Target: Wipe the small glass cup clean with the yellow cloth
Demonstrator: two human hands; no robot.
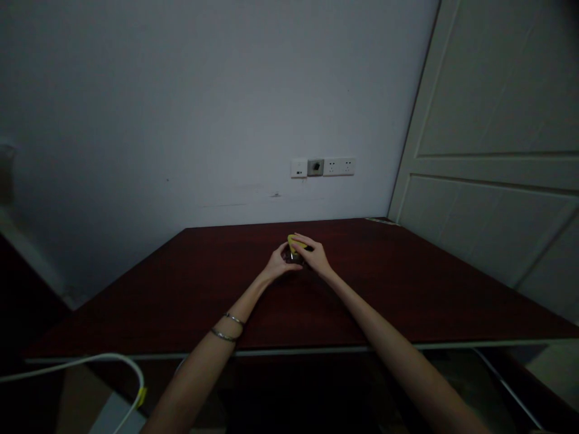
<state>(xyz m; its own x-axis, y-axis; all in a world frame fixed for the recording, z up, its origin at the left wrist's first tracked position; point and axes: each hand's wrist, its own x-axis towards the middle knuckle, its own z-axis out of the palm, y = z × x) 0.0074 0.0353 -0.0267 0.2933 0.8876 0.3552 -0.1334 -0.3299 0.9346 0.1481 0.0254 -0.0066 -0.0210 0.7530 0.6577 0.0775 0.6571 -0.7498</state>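
Around a small, shiny, see-through jar (294, 257) with dark tones, my left hand (277, 263) curves its thumb and fingers, gripping it from the left. On top of the jar is a yellow lid (295, 242), which looks slightly tilted. My right hand (315, 255) is closed on this lid from the right, thumb in front and fingers across its top. Whether the lid is seated on the jar or apart from it I cannot tell. Both hands are near the middle of the dark red tabletop (203, 289), and the fingers partly hide the jar.
A pale wall (226, 120) rises behind the table, with a row of sockets (338, 166) on it. To the right stands a panelled door (493, 132). A white cable (113, 357) loops by the table's front left edge. Two bangles (224, 335) circle my left forearm.
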